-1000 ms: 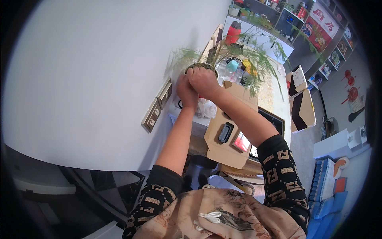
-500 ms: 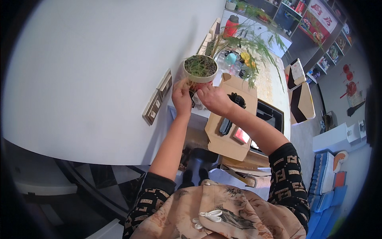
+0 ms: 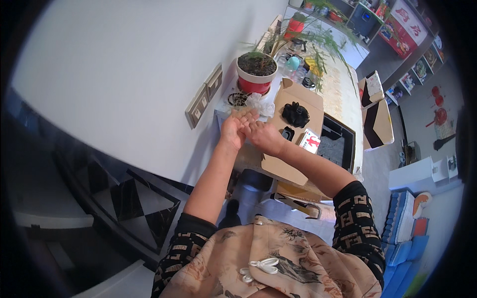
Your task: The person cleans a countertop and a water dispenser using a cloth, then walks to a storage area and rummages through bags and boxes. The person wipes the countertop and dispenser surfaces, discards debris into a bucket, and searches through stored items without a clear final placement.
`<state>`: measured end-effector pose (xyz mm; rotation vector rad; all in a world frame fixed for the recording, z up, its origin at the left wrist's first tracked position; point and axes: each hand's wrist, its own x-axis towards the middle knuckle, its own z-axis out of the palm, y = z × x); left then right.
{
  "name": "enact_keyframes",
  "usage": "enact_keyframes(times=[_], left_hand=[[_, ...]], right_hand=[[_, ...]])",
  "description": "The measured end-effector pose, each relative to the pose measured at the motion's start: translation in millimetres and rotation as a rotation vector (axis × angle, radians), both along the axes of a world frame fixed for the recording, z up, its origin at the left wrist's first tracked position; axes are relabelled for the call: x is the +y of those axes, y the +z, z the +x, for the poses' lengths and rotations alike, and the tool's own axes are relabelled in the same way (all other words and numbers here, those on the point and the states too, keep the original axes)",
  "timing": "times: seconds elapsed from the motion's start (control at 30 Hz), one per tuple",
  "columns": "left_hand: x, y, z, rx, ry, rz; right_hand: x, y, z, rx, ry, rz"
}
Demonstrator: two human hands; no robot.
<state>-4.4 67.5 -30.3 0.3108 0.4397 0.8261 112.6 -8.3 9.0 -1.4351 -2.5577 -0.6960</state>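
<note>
My left hand [image 3: 233,130] and my right hand [image 3: 263,136] are held together just above the near end of the counter, fingers touching, with nothing visible in either. Beyond them stands a potted plant [image 3: 256,74] in a red and white pot with thin green fronds. A crumpled clear plastic bag [image 3: 259,103] lies between the pot and my hands. To the right an open cardboard box [image 3: 293,102] holds a black ridged object [image 3: 296,114].
A white wall with a row of switch plates [image 3: 202,97] runs along the left. A black tray [image 3: 335,144] sits on the counter to the right. Jars and cups crowd the far counter. Cardboard boxes [image 3: 375,111] stand on the floor at right.
My hands let go of the potted plant and drew back toward me. The pot now stands on the counter by the wall.
</note>
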Motion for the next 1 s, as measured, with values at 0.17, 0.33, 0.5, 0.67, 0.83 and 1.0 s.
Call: enact_keyframes(times=[0.17,0.33,0.5,0.67,0.83,1.0], left_hand=[[-60,3,-23,-0.071,0.037,0.085],[-157,-3,-62,-0.102,0.159,0.08],[-277,-27,-109,-0.109,0.315,0.091],[-379,-43,-164,-0.088,0.537,0.141],[-459,-57,-209,-0.073,0.678,0.28],[-545,-78,-243,-0.097,0.845,0.312]], right_hand=[[-43,4,-14,0.014,0.113,-0.017],[-106,3,-30,0.053,0.338,0.027],[-173,-4,-68,0.11,0.657,-0.032],[-231,2,-124,0.137,1.007,-0.124],[-275,0,-181,0.167,1.234,-0.303],[-331,-11,-242,0.11,1.445,-0.452]])
